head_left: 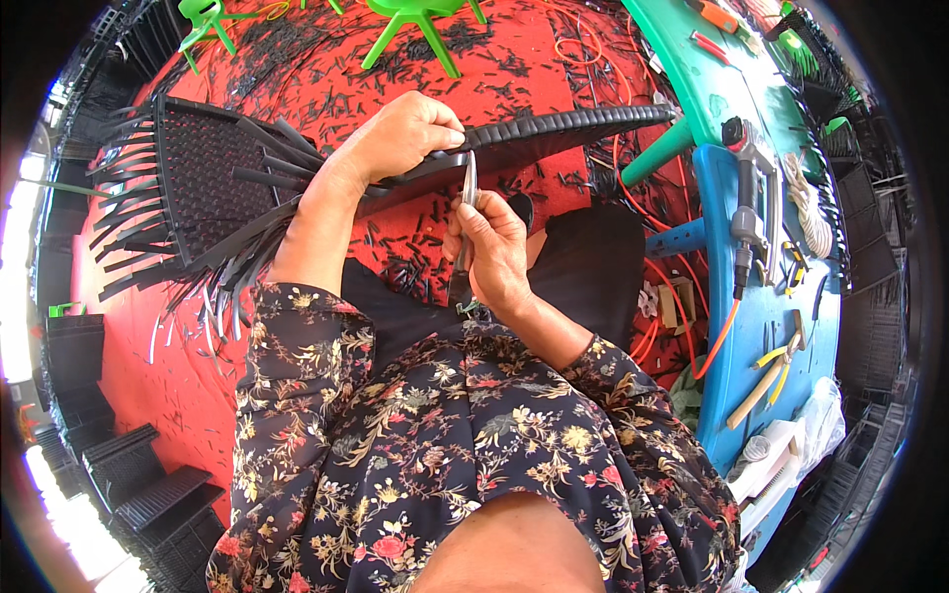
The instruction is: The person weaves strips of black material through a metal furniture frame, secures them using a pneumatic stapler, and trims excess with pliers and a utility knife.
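Observation:
Across my lap lies a black woven wicker piece [568,128] with a thick wrapped edge. Many loose flat strips [129,222] fan out from its left end. My left hand [410,133] is closed in a pinch at the wrapped edge, with a black strip [425,173] running beneath it. Just below and to the right, my right hand [489,242] is wrapped around a slim silver metal tool [470,183]. Its tapered tip points up and touches the edge beside my left fingertips. The tool's lower part is hidden by my fingers, so its exact kind is unclear.
Black strip scraps litter the red floor [326,84]. At right, a green table [692,89] and a blue table [712,326] hold a pneumatic tool [756,198], a hammer [761,390], yellow-handled pliers [776,366] and white rope [806,203]. An orange hose [727,341] hangs down. Green stools [420,30] stand ahead.

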